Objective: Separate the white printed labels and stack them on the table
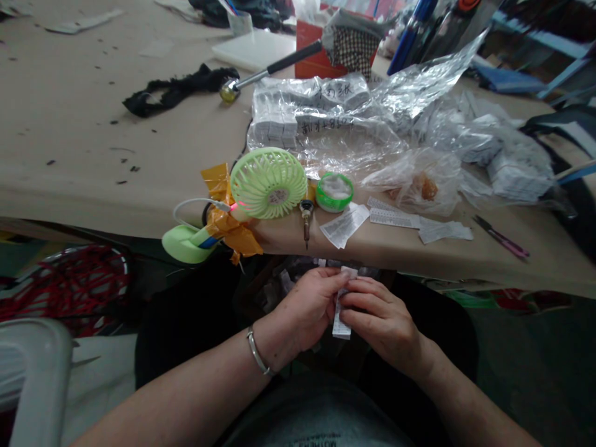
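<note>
My left hand (310, 307) and my right hand (384, 316) meet over my lap, just below the table's front edge. Between them is a narrow stack of white printed labels (342, 321), hanging lengthwise toward me. The fingers of both hands are closed on it near its upper end. Below and behind the hands, many small white pieces (274, 292) lie in a dim container. Nearest on the table are loose printed strips (393, 215), a green tub with white filling (334, 191) and a soldering iron tip (306, 220) at the edge.
A green fan (269, 183) is taped at the table edge. Scissors (503, 239) lie at the right. Plastic bags with label stacks (519, 171), a black cloth (179, 90), a metal-headed tool (270, 71) and a red box (310, 46) are farther back. A stool (41, 366) stands lower left.
</note>
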`<state>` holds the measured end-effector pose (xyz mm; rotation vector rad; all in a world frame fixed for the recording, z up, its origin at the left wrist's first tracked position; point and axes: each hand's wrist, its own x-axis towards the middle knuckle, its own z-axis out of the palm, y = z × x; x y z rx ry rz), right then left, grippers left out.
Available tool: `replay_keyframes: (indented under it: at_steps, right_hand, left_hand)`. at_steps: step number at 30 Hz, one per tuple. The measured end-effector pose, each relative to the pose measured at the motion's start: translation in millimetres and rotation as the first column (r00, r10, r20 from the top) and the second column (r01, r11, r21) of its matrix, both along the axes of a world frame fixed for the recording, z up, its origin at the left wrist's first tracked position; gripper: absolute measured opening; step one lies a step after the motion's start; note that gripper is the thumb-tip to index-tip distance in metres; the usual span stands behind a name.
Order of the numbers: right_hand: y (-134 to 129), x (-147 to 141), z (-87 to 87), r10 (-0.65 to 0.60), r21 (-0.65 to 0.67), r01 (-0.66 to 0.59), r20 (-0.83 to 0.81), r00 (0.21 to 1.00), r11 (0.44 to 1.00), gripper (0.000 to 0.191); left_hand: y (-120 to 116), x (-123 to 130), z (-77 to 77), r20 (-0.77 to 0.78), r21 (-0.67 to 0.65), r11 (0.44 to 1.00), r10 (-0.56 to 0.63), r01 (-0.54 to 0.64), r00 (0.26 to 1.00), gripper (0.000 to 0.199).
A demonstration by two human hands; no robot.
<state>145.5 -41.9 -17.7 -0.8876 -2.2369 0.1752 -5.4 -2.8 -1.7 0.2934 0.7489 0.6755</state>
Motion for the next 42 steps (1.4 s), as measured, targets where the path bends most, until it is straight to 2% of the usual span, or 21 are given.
replay_keyframes:
  at_steps: [6,8,9,10,11,12,13,14,15,18,21,24,28,30,32,33,35,38,42]
  right_hand:
    - [-4.3,1.4,1.5,0.017,-0.026,-0.016,0.022,1.0,1.0,0.018]
    - [-0.7,16.3,4.8,-0.051,-0.024,0.052,0.028,0.998,0.998,0.028]
    - [2.5,27.5,6.0,-0.143,-0.007,0.143,0.034,0.989,0.99,0.033]
    - [6.5,40.6,6.8,-0.265,0.022,0.264,0.044,0.963,0.964,0.037]
    - [10.7,54.6,6.7,-0.413,0.061,0.41,0.057,0.909,0.91,0.041]
    - [14.7,68.5,5.7,-0.552,0.11,0.542,0.091,0.829,0.833,0.047]
    - [18.1,81.5,3.6,-0.647,0.156,0.629,0.134,0.751,0.762,0.055]
    - [20.6,92.5,0.6,-0.698,0.187,0.672,0.185,0.692,0.716,0.06]
    - [21.9,101.4,-3.1,-0.713,0.203,0.684,0.242,0.658,0.701,0.059]
    - [20.5,115.8,-13.9,-0.694,0.225,0.659,0.303,0.653,0.718,0.046]
    - [17.8,121.2,-16.5,-0.681,0.232,0.641,0.219,0.699,0.732,0.032]
    - [17.6,121.4,-9.5,-0.661,0.193,0.639,0.075,0.747,0.744,0.019]
    - [11.8,95.2,1.7,-0.608,0.064,0.629,-0.198,0.769,0.775,0.018]
    - [5.1,68.8,3.5,-0.498,0.006,0.52,-0.276,0.822,0.854,0.024]
    - [-2.0,39.4,2.1,-0.304,-0.015,0.31,-0.251,0.919,0.951,0.026]
    - [-5.0,25.7,0.4,-0.214,-0.021,0.214,-0.204,0.955,0.977,0.026]
    - [-8.9,3.2,-4.7,-0.1,-0.008,0.1,-0.121,0.988,0.995,0.021]
    - [-10.3,-13.6,-12.7,-0.059,0.029,0.06,-0.051,0.997,0.998,0.017]
    - [-9.1,-14.4,-16.1,-0.027,0.021,0.027,-0.006,1.0,0.999,0.016]
  left_hand:
    - [-0.1,3.2,0.4,-0.065,-0.05,0.998,0.038,-0.041,0.997,0.001]
    - [0.5,3.5,2.1,-0.106,-0.073,0.997,0.02,-0.028,0.994,0.003]
    - [1.0,3.5,2.8,-0.145,-0.087,0.996,0.003,-0.016,0.989,0.005]
    - [1.5,3.4,3.2,-0.181,-0.097,0.995,-0.027,0.01,0.983,0.005]
    - [2.0,3.3,3.4,-0.211,-0.1,0.995,-0.043,0.022,0.977,0.005]
    - [2.3,3.4,3.1,-0.232,-0.101,0.994,-0.06,0.037,0.971,0.006]
    - [2.4,3.6,2.5,-0.242,-0.097,0.994,-0.071,0.048,0.968,0.006]
    - [2.2,3.9,1.6,-0.244,-0.093,0.994,-0.076,0.055,0.967,0.007]
    - [1.9,4.2,0.4,-0.243,-0.09,0.994,-0.081,0.061,0.967,0.007]
    - [0.9,5.0,-3.0,-0.244,-0.088,0.994,-0.09,0.07,0.966,0.008]
    - [1.2,4.9,-3.4,-0.254,-0.085,0.994,-0.087,0.068,0.963,0.008]
    - [2.4,4.7,-0.5,-0.268,-0.083,0.995,-0.077,0.057,0.96,0.008]
    - [2.3,4.2,4.2,-0.261,-0.07,0.997,-0.059,0.042,0.963,0.009]
    - [1.4,4.0,5.5,-0.243,-0.067,0.997,-0.056,0.041,0.968,0.01]
    - [0.5,3.6,5.6,-0.205,-0.06,0.998,-0.036,0.024,0.978,0.011]
    - [0.1,3.4,5.2,-0.181,-0.053,0.999,-0.011,0.001,0.983,0.01]
    - [-0.5,2.8,3.3,-0.145,-0.04,0.997,0.065,-0.072,0.987,0.009]
    - [-1.1,1.0,-1.6,-0.122,-0.035,0.991,0.125,-0.13,0.985,0.004]
    - [-2.6,-2.1,-7.5,-0.081,-0.043,0.989,0.137,-0.141,0.987,0.004]
